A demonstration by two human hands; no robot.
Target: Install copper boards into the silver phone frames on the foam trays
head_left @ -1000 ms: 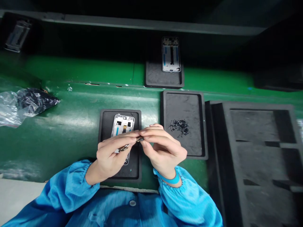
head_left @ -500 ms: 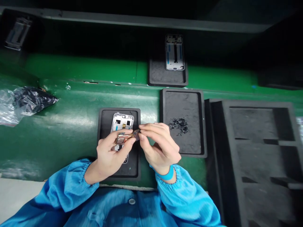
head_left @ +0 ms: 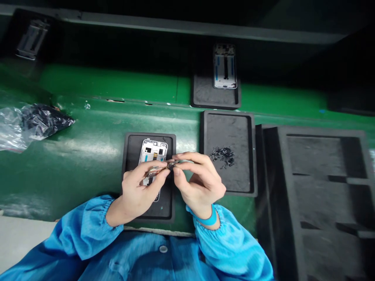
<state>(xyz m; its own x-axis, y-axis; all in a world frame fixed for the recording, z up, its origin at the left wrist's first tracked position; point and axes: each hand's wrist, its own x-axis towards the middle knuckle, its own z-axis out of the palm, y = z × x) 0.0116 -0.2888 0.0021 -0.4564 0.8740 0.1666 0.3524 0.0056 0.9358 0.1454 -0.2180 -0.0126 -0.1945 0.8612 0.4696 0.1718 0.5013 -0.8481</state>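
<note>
Both hands meet over a black tray (head_left: pixel 131 145) at the front of the green bench. My left hand (head_left: pixel 139 187) pinches a small flat part with copper-coloured strips (head_left: pixel 158 168) between thumb and fingers. My right hand (head_left: pixel 197 182) pinches the same part's right end, where a tiny dark piece (head_left: pixel 172 164) sits at the fingertips. Under the hands, in the tray, lies a white phone frame (head_left: pixel 152 150) with dark cut-outs, its lower half hidden by my left hand.
A second black tray (head_left: pixel 228 128) to the right holds a small heap of tiny dark parts (head_left: pixel 222 155). Behind it another tray (head_left: pixel 205 97) carries a phone frame (head_left: pixel 224 66). A large black foam insert (head_left: pixel 319 187) fills the right. A plastic bag (head_left: pixel 32 123) lies far left.
The flat part has turned in my fingers, its copper side showing more, and both hands have shifted slightly upward over the tray. The view has drifted a little to the left.
</note>
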